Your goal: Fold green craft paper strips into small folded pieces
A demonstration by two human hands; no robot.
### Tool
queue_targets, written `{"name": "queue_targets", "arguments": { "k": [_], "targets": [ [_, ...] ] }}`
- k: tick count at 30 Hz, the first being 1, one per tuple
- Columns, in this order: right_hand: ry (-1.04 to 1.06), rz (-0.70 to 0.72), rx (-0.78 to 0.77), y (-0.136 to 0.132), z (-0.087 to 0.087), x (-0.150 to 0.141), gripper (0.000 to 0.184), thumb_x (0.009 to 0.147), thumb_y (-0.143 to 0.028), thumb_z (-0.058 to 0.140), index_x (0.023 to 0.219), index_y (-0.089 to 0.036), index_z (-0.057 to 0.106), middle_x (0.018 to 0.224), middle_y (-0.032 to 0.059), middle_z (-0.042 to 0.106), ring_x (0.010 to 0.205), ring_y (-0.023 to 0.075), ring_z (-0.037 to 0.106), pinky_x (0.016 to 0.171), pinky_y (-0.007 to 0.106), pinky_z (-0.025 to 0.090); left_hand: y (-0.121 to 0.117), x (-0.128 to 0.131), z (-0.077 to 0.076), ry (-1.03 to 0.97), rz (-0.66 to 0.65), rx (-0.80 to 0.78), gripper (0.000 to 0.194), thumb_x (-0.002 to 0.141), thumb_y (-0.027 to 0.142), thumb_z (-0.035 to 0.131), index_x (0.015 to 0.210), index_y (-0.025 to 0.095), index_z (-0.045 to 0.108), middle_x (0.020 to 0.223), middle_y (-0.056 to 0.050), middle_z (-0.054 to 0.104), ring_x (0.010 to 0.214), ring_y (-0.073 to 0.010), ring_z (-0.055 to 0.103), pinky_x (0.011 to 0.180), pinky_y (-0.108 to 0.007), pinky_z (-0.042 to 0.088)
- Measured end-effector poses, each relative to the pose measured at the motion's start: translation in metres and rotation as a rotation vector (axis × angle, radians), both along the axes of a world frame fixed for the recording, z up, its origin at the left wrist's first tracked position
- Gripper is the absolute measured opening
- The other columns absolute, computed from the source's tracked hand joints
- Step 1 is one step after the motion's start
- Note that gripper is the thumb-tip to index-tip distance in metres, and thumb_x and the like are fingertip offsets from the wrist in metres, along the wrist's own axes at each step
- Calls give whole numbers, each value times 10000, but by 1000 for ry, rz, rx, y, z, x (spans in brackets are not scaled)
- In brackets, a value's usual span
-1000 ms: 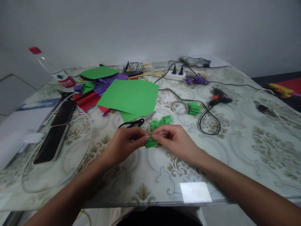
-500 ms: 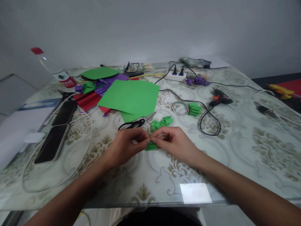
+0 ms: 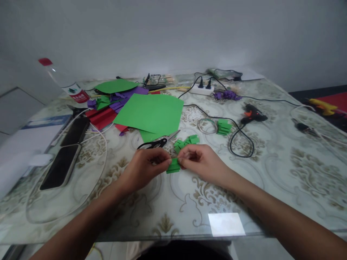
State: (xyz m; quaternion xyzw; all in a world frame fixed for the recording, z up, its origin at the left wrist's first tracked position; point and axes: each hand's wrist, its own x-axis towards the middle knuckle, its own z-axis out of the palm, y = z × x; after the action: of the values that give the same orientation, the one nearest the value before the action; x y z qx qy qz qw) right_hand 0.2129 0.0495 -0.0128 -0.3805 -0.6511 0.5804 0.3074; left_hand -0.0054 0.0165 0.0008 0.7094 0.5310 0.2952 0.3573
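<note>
Between my two hands is a small folded piece of green paper (image 3: pixel 173 167), pleated along its length. My left hand (image 3: pixel 150 164) pinches its left end between thumb and fingertips. At the other end, my right hand (image 3: pixel 199 160) pinches the paper's upper right corner; its fingertips partly cover it. Just beyond my fingers lie several folded green paper pieces (image 3: pixel 187 142). A pair of scissors (image 3: pixel 159 142) with black handles rests behind my left hand, blades pointing right, beside a large green paper sheet (image 3: pixel 151 112).
A hot glue gun (image 3: pixel 254 113) with a looped black cable lies at right, near pleated green paper (image 3: pixel 223 127) and a tape ring (image 3: pixel 207 125). A white power strip (image 3: pixel 202 88) stands behind. Left are two phones (image 3: pixel 61 166), a bottle (image 3: pixel 77 93) and red paper (image 3: pixel 101 118).
My fingertips have drawn slightly apart, so more of the folded green paper shows between them. The view has tilted a little; the other things lie where they were.
</note>
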Motion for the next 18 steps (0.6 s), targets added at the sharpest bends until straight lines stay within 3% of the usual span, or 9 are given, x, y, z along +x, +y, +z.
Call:
{"name": "queue_targets", "arguments": {
  "k": [9, 12, 18],
  "targets": [
    [73, 3, 22, -4, 6, -3, 128, 890, -316, 687, 941, -200, 671, 795, 12, 677, 721, 154, 627, 644, 266, 491, 1, 1, -4, -109, 22, -49, 178, 884, 319, 696, 827, 161, 753, 732, -18, 731, 650, -140, 617, 606, -231, 460],
    [115, 71, 57, -6, 9, 0, 115, 900, -308, 704, 955, -213, 669, 872, 28, 706, 788, 167, 673, 708, 284, 548, 2, 1, -4, -165, 28, -75, 178, 883, 319, 691, 828, 158, 741, 701, -15, 703, 624, -135, 606, 586, -228, 461],
    [8, 104, 265, -5, 6, 3, 251, 787, -253, 856, 992, -204, 720, 1009, 61, 751, 918, 203, 722, 833, 330, 597, 3, 1, -2, -288, 28, -118, 158, 876, 298, 695, 823, 152, 726, 689, -11, 686, 621, -126, 619, 589, -218, 482]
  ]
}}
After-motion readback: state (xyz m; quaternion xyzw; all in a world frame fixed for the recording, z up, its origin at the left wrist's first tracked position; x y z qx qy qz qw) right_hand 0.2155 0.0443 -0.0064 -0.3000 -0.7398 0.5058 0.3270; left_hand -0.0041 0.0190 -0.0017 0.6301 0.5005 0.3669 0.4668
